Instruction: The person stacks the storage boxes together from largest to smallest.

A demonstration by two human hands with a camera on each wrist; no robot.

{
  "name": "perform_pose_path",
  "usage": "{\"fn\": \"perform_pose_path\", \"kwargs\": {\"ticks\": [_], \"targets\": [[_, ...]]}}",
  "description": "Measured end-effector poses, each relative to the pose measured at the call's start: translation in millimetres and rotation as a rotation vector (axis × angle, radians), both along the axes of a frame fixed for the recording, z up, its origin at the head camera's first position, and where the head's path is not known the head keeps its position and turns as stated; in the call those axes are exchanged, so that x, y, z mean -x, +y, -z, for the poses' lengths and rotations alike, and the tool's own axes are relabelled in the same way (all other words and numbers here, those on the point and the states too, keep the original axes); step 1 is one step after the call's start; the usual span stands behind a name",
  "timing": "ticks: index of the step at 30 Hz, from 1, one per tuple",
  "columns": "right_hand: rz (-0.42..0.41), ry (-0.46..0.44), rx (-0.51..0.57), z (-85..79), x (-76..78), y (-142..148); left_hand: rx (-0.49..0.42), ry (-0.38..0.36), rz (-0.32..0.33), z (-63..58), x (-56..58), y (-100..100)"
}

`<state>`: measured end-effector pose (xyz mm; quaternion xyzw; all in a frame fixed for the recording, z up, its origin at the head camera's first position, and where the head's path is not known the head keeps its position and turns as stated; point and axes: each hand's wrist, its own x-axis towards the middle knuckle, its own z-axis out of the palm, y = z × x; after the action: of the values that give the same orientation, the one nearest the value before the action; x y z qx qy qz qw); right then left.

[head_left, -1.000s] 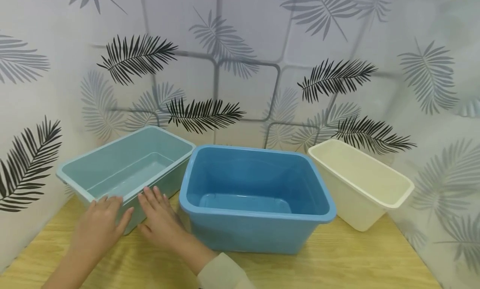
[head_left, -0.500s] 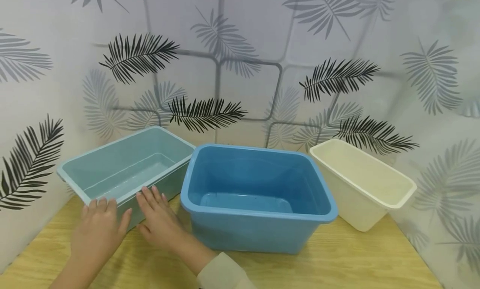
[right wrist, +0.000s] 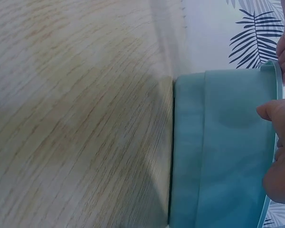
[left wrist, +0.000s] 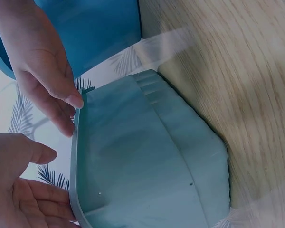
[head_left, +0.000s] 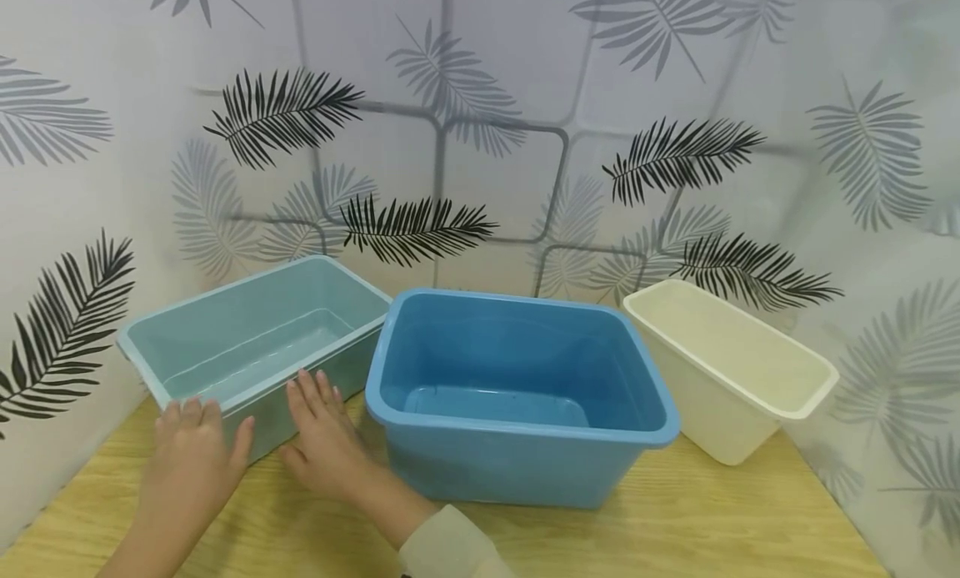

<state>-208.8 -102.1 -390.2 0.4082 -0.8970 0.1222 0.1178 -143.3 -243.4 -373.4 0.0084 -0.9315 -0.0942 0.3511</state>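
While both hands are at the pale teal bin, they're set apart from each other along its near rim. The left hand (head_left: 183,461) is at the front-left corner, fingers laid over the edge and thumb out along the outside. The right hand (head_left: 330,444) is a bit further along the same long side, fingers pretty straight, tips up against the rim. So it's more of a loose touch than a clamp. The pale teal bin (head_left: 225,324) itself sits upright at the left of the wood-grain surface (head_left: 660,528), turned at an angle. Its right end comes up to the blue bin (head_left: 510,461) in the middle; can't tell if those two actually touch. Off to the right is a cream bin (head_left: 697,394), angled too, and behind everything there's a pale backdrop (head_left: 510,186) with feathery leaf prints.
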Motion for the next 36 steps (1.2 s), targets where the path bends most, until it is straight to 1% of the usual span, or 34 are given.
{"fn": "perform_pose_path", "kwargs": {"ticks": [2, 3, 5, 6, 8, 9, 10, 11, 12, 15, 19, 22, 24, 27, 29, 31, 35, 36], "targets": [[0.008, -0.005, 0.01, 0.4, 0.5, 0.6, -0.004, 0.033, -0.017, 1.9, 0.3, -0.3], [0.009, -0.01, 0.028, 0.6, 1.0, 0.9, -0.009, 0.027, -0.031, 1.9, -0.2, -0.1], [0.016, -0.009, 0.075, 1.2, 2.1, 0.8, 0.015, 0.04, -0.058, 2.6, -0.3, 0.5], [0.02, -0.008, 0.101, 1.5, 2.5, 0.5, 0.025, 0.022, -0.071, 2.3, -0.4, 1.6], [0.032, 0.003, 0.152, 2.2, 3.7, -0.7, 0.052, -0.028, -0.075, 1.8, -0.1, 4.7], [0.041, 0.015, 0.169, 2.3, 4.2, -1.2, 0.063, -0.058, -0.068, 1.6, 0.0, 6.8], [0.055, 0.029, 0.173, 2.2, 4.7, -1.9, 0.081, -0.067, -0.056, 2.5, 0.7, 8.7], [0.065, 0.038, 0.174, 2.0, 5.3, -2.7, 0.08, -0.104, -0.043, 3.0, 1.2, 10.7], [0.073, 0.038, 0.178, 1.8, 6.3, -3.4, 0.084, -0.12, -0.027, 3.9, 1.7, 12.5], [0.096, 0.057, 0.184, 0.9, 9.9, -5.1, 0.09, -0.116, 0.008, 8.1, 3.2, 16.1], [0.125, 0.086, 0.163, -0.7, 14.5, -7.7, 0.103, -0.084, 0.012, 12.8, 5.9, 17.4], [0.147, 0.099, 0.09, -3.3, 17.1, -10.3, 0.11, -0.061, 0.008, 14.9, 7.5, 16.7], [0.145, 0.073, 0.055, -4.4, 18.6, -12.5, 0.108, -0.049, 0.009, 15.6, 7.7, 16.1], [0.138, 0.036, 0.028, -4.4, 19.9, -14.7, 0.101, -0.047, 0.007, 15.3, 7.7, 15.5], [0.125, 0.012, 0.047, -4.2, 20.1, -14.9, 0.112, -0.045, 0.008, 14.5, 7.6, 15.0], [0.118, 0.008, 0.06, -4.3, 20.6, -14.8, 0.125, -0.037, 0.008, 13.2, 7.8, 14.0], [0.114, -0.014, 0.05, -6.2, 20.4, -14.2, 0.146, -0.027, 0.011, 10.9, 8.0, 11.4], [0.116, -0.027, 0.044, -7.1, 20.1, -14.3, 0.135, -0.034, 0.013, 10.4, 8.1, 11.0]]}}
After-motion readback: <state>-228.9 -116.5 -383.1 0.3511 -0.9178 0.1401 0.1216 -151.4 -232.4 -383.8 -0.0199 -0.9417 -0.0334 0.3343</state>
